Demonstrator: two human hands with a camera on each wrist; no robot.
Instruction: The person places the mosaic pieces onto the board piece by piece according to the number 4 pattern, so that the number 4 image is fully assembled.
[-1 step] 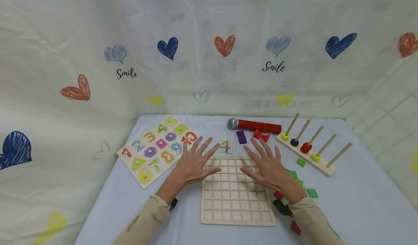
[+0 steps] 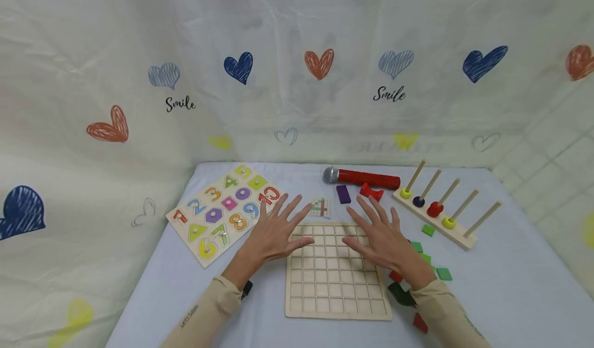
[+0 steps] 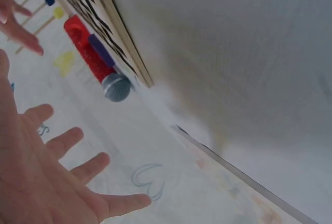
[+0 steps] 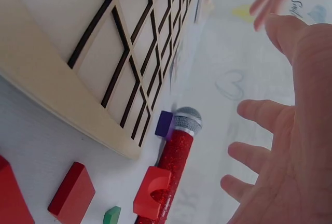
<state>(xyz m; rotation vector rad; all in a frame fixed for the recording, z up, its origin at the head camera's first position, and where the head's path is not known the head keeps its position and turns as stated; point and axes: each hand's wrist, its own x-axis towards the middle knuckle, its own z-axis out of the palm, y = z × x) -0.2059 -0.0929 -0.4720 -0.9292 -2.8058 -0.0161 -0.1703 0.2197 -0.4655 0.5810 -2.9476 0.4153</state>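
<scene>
Both hands are held over a square wooden grid board (image 2: pixel 339 313), palms down with the fingers spread. The left hand (image 2: pixel 277 238) is above the board's left far corner, and the right hand (image 2: pixel 381 238) is above its right far part. Neither holds anything; in the wrist views the left palm (image 3: pixel 36 177) and the right palm (image 4: pixel 306 146) are bare. The grid's visible squares hold no pieces. Just beyond the board, between the fingertips, lies a small card (image 2: pixel 320 207) printed with a coloured grid.
A number puzzle board (image 2: pixel 204 234) lies at the left. At the back are a red microphone (image 2: pixel 368 178), a purple block (image 2: pixel 343 194) and a red notched block (image 2: pixel 372 192). A peg stand (image 2: pixel 457 232) with coloured beads stands right. Green tiles (image 2: pixel 444 274) and red pieces (image 2: pixel 420 322) lie near the right forearm.
</scene>
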